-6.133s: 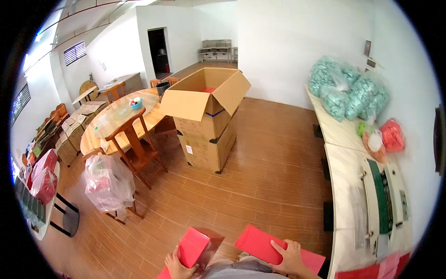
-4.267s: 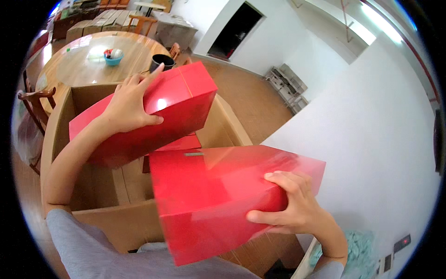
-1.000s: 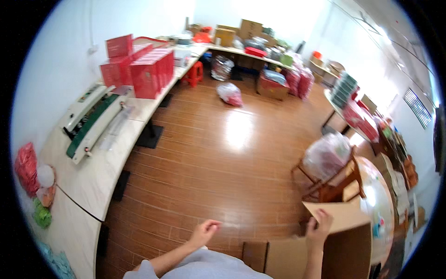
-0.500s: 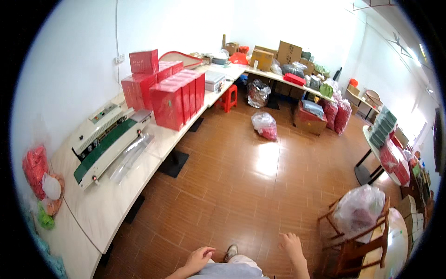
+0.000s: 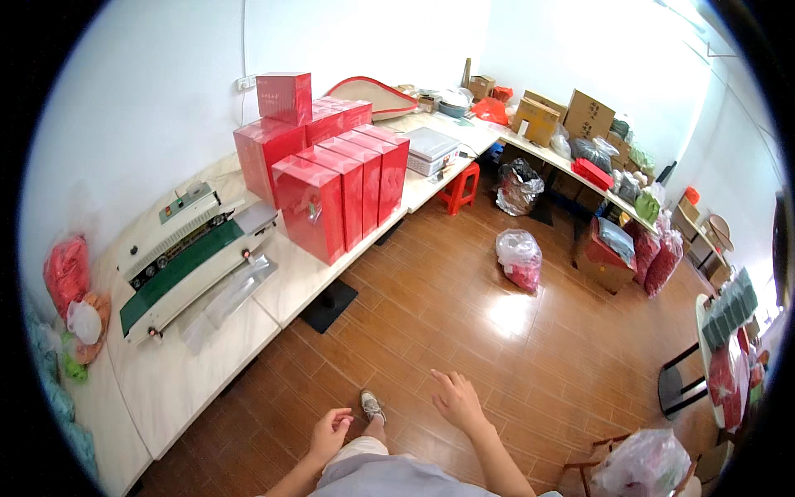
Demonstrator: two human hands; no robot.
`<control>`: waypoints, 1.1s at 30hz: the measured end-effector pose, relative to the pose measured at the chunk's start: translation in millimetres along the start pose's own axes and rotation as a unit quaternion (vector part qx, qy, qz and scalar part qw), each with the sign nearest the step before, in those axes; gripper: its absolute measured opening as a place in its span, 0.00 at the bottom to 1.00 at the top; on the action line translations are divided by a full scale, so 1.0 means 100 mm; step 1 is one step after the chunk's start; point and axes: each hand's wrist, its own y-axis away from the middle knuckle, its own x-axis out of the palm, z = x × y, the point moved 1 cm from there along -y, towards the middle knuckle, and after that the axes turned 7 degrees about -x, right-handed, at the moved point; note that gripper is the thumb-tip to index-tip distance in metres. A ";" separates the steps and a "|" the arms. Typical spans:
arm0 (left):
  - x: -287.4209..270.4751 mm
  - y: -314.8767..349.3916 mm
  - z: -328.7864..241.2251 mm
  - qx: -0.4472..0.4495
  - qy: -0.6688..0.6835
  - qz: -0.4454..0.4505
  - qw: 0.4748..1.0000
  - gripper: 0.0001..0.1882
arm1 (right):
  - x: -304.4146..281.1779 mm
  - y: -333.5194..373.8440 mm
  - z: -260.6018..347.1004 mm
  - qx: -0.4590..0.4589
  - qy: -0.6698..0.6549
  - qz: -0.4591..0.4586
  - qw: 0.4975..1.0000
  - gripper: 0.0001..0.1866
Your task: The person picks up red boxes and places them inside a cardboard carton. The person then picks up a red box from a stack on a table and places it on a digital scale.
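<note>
Both hands hang over the brown floor in front of my body, touching nothing. My left hand (image 5: pixel 331 432) is empty, its fingers loosely bent and the thumb a little apart. To its right, my right hand (image 5: pixel 457 401) reaches forward, empty, with the fingers spread. The long pale worktable (image 5: pixel 141 398) on the left is nearest to my left hand. On it sit a bag-sealing machine (image 5: pixel 186 265) with a green belt, some clear plastic bags (image 5: pixel 228 306), and a group of shrink-wrapped red boxes (image 5: pixel 310 207).
Behind the boxes lies a flat silver-topped device (image 5: pixel 431 141); a red stool (image 5: pixel 460 189) stands under the table. A bag with pink contents (image 5: pixel 520 261) lies on the floor ahead. A chair holding a plastic bag (image 5: pixel 642 465) is at lower right, a round table (image 5: pixel 702 319) beyond.
My view has turned left and come nearer the worktable and red boxes. Both hands have risen in the picture, and one foot has stepped forward.
</note>
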 end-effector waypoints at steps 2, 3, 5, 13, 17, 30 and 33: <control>0.01 -0.55 0.27 -0.020 0.070 -0.032 0.997 0.15 | 0.14 -0.38 -0.28 0.012 -0.030 -0.008 0.999 0.26; 0.04 -0.88 0.35 -0.037 0.094 -0.040 0.994 0.16 | 0.17 -0.55 -0.42 0.025 -0.033 0.002 0.999 0.26; 0.20 -1.62 0.34 -0.062 0.155 -0.042 0.985 0.18 | 0.13 -0.87 -0.74 0.050 -0.022 0.018 0.998 0.26; 0.80 -3.94 -1.45 0.077 0.141 -0.085 0.983 0.39 | -0.40 -2.42 -1.85 0.062 0.046 -0.057 0.995 0.27; 1.08 -4.67 -2.07 0.082 0.140 -0.116 0.980 0.43 | -0.53 -3.03 -2.41 0.018 0.034 -0.079 0.996 0.25; 1.92 -6.47 -2.57 0.038 0.137 -0.371 0.918 0.39 | -0.66 -5.53 -4.52 -0.110 -0.131 -0.086 0.981 0.25; 2.13 -6.69 -2.71 0.024 0.159 -0.378 0.912 0.36 | -0.48 -6.01 -4.82 -0.058 -0.275 -0.029 0.959 0.20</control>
